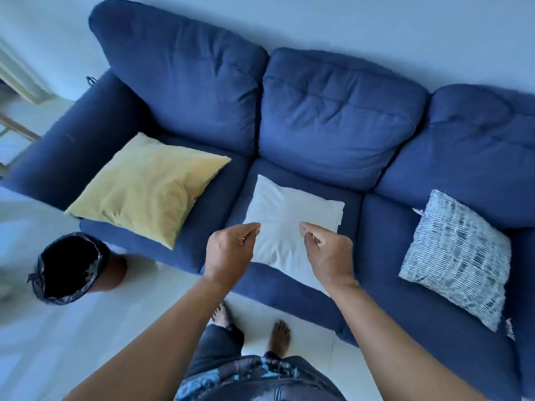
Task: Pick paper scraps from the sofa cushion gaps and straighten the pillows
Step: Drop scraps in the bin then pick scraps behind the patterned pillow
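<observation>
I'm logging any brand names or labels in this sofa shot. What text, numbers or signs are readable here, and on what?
None can be read.
The blue sofa, yellow pillow and white pillow show no print.
The patterned pillow carries only white stripes, no letters.
The small white tag at its corner is too small to read.
The dark bin on the floor has a rim pattern, too blurred to read.

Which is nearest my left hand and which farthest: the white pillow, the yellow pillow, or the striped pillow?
From the left hand:
1. White pillow, right beside it on the middle seat.
2. Yellow pillow, on the left seat.
3. Striped pillow, on the right seat.
</observation>
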`<state>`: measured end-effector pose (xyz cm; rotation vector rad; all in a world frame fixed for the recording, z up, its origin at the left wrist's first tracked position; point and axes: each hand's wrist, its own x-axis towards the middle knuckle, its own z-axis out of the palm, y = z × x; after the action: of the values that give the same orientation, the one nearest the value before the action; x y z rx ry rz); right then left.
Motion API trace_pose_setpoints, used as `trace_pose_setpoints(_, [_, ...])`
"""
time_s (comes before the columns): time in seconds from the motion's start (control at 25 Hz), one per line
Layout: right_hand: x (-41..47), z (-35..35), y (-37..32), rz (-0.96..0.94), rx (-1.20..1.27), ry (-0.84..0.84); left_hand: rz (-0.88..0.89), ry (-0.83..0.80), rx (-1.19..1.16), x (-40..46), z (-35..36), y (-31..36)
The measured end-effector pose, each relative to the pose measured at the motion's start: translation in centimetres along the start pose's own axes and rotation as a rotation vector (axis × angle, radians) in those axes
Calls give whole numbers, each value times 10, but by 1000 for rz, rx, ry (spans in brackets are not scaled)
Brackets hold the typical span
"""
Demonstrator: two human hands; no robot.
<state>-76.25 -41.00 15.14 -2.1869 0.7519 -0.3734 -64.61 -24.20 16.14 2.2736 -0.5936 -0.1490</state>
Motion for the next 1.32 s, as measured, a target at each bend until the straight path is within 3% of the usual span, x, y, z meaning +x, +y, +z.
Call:
trace_pose_setpoints(0.28, [16, 98, -101, -175, 18, -225, -316, 249, 167, -31, -96, -94])
trace_pose_setpoints(0.56, [-2, 221, -205, -394, 45, -360, -460, 391, 177, -70, -188, -195])
trace_pose_setpoints(0.92, [-23, 359, -310, -512, 2, -436, -603, 415, 207, -95, -286, -324])
trace_pose_setpoints(1.32, [1, 481, -377, -580, 11, -645, -774, 511, 234, -69, -346, -402])
